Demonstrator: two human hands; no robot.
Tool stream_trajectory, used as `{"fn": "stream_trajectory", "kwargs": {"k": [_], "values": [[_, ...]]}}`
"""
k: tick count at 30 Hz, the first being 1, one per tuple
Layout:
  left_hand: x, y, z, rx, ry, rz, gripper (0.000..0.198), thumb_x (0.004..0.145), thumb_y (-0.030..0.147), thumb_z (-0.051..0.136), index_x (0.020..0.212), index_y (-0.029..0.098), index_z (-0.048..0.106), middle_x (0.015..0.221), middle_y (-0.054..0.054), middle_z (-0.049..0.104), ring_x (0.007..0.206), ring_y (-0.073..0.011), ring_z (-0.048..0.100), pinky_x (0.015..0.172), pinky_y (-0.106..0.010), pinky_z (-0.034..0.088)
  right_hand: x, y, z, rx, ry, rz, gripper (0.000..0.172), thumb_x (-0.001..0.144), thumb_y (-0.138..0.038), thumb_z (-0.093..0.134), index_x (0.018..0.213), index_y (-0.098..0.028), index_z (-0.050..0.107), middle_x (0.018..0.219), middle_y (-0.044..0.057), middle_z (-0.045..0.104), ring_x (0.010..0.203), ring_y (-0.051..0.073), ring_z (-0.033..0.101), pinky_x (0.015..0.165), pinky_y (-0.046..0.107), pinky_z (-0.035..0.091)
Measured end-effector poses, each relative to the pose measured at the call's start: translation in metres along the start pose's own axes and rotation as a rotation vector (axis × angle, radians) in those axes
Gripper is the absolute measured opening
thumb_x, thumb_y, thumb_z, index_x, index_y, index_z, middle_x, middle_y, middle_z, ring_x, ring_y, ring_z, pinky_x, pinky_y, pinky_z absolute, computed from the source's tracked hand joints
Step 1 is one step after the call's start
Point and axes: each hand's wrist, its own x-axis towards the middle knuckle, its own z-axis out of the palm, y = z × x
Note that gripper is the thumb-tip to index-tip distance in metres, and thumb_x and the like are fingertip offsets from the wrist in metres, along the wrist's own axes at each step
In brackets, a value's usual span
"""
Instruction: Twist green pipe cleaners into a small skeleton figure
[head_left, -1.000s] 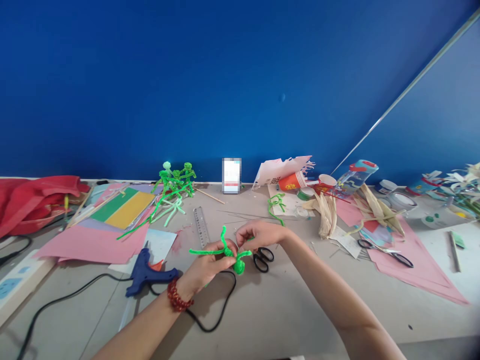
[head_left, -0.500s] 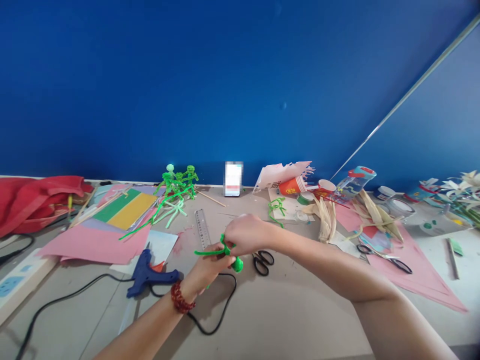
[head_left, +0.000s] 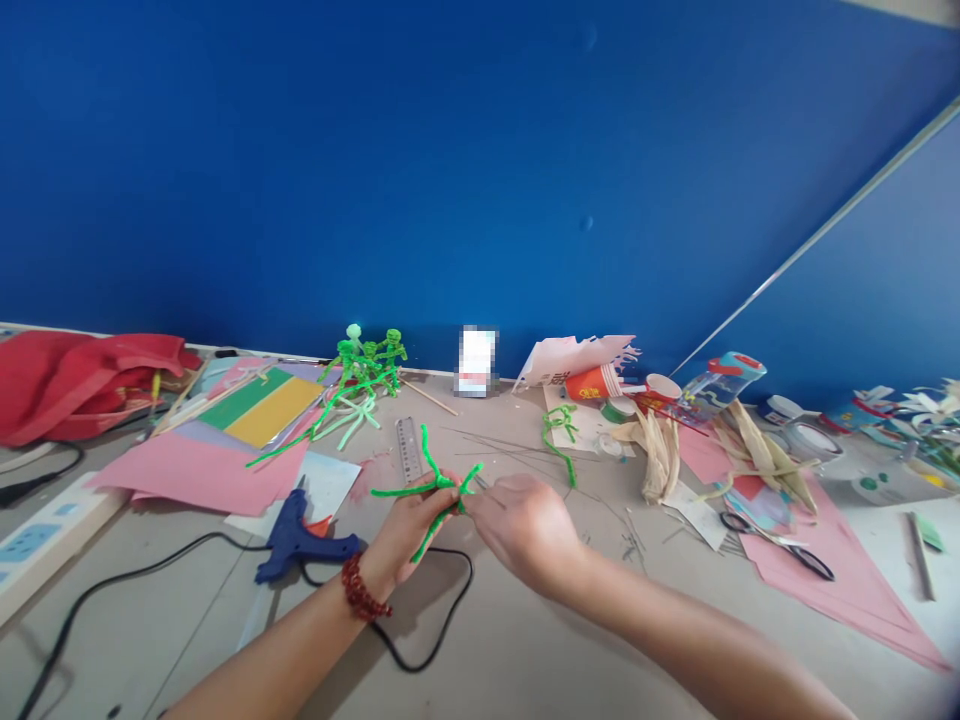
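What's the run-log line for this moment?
left hand: holds green pipe cleaners | right hand: curled against them, grip unclear | nearby: blue glue gun, ruler

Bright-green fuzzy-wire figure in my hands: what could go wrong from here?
The bright-green fuzzy-wire figure might bend out of shape: the left hand holds it, while the right hand presses close at its right end and hides that part.
The left wrist could nudge the blue plastic glue gun beside it; whether it is hot can't be told.
The black cable loops out beneath that wrist, so it might snag.
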Motion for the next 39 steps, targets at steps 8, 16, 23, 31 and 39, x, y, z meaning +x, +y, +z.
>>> {"fn": "stream_trajectory", "kwargs": {"k": [8, 16, 23, 31, 39], "values": [[0.001, -0.004, -0.008, -0.084, -0.071, -0.109, 0.014, 0.066, 0.027, 0.077, 0.073, 0.019, 0.067, 0.07, 0.003, 0.06, 0.066, -0.0108, 0.053, 0.06, -0.02, 0.038, -0.002, 0.037, -0.01, 0.565, 0.063, -0.016, 0.021, 0.096, -0.022, 0.051, 0.099, -0.019, 0.071, 0.078, 0.005, 0.075, 0.067, 0.015, 0.065, 0.062, 0.024, 0.044], [-0.002, 0.003, -0.009, -0.171, -0.084, -0.211, 0.03, 0.054, 0.027, 0.086, 0.073, 0.017, 0.066, 0.065, 0.004, 0.059, 0.062, -0.009, 0.053, 0.059, -0.02, 0.04, -0.006, 0.047, 0.009, 0.328, 0.148, -0.266, 0.028, 0.098, -0.019, 0.041, 0.1, -0.019, 0.068, 0.061, 0.003, 0.06, 0.059, 0.015, 0.052, 0.057, 0.029, 0.032], [-0.003, 0.006, -0.008, -0.178, -0.125, -0.228, 0.031, 0.055, 0.026, 0.087, 0.074, 0.017, 0.064, 0.069, 0.003, 0.06, 0.065, -0.0093, 0.055, 0.06, -0.02, 0.041, -0.011, 0.045, 0.014, 0.152, 0.236, -0.334, 0.027, 0.1, -0.019, 0.04, 0.1, -0.017, 0.067, 0.057, 0.0, 0.052, 0.057, 0.015, 0.044, 0.056, 0.03, 0.027], [-0.001, 0.003, -0.009, -0.153, -0.159, -0.145, 0.026, 0.065, 0.027, 0.082, 0.077, 0.019, 0.06, 0.07, 0.005, 0.057, 0.062, -0.008, 0.052, 0.059, -0.02, 0.039, -0.016, 0.048, 0.024, 0.239, 0.191, -0.27, 0.035, 0.1, -0.02, 0.033, 0.106, -0.019, 0.067, 0.06, 0.002, 0.055, 0.058, 0.017, 0.048, 0.057, 0.03, 0.032], [-0.002, 0.001, -0.009, -0.136, -0.208, -0.054, 0.022, 0.068, 0.026, 0.08, 0.073, 0.018, 0.06, 0.068, 0.004, 0.053, 0.059, -0.0078, 0.046, 0.053, -0.02, 0.033, -0.015, 0.049, 0.026, 0.358, 0.185, -0.24, 0.032, 0.1, -0.022, 0.036, 0.104, -0.017, 0.067, 0.063, 0.003, 0.058, 0.059, 0.016, 0.051, 0.058, 0.029, 0.034]]}}
